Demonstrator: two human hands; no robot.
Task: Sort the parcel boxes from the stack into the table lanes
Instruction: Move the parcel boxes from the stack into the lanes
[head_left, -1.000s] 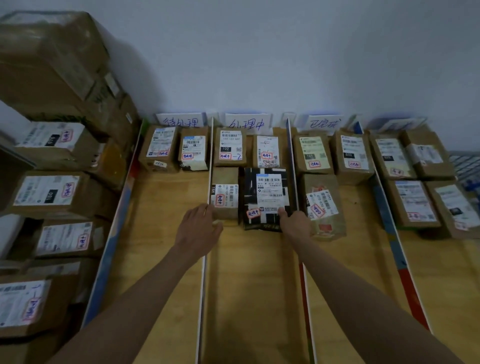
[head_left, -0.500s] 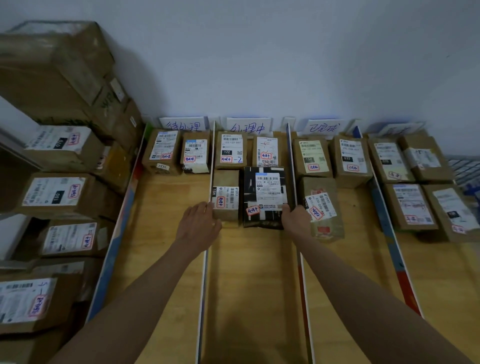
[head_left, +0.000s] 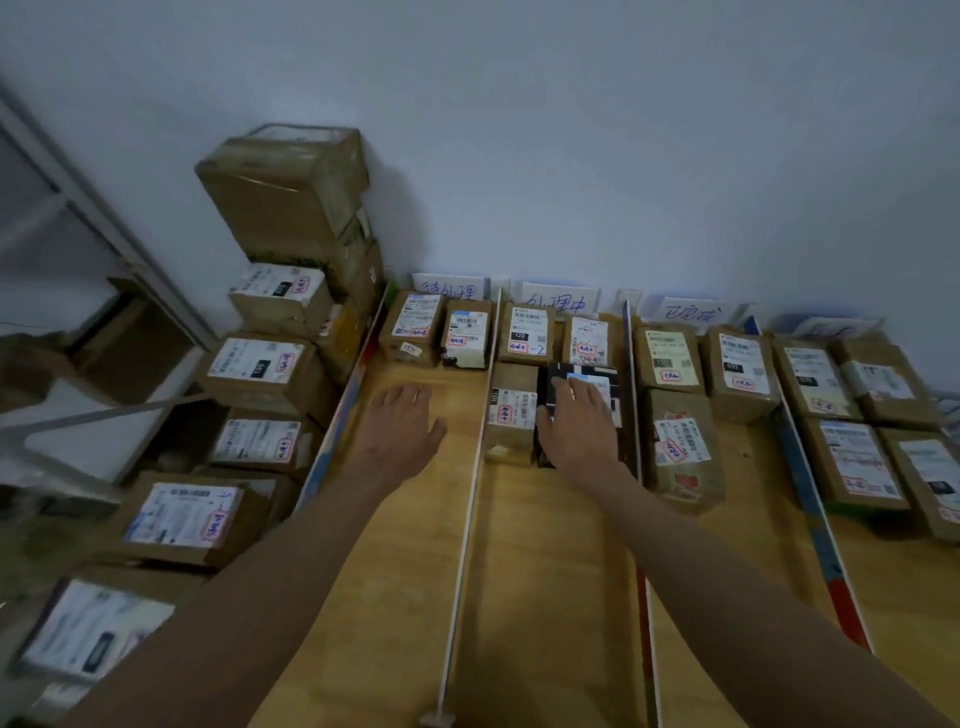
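Wooden surface (head_left: 395, 561) split into lanes along a white wall; right hand (head_left: 579, 426) flat, fingers straight, on black parcel (head_left: 608, 384), left hand (head_left: 402, 423) spread flat over bare wood.

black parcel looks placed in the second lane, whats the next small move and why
Probably lift the right hand off the black parcel and turn to the stack of boxes on the left. The parcel already lies flat in the second lane beside a brown box, with the hand's fingers spread on top rather than gripping. The left hand is open above the first lane, nearest the stack.
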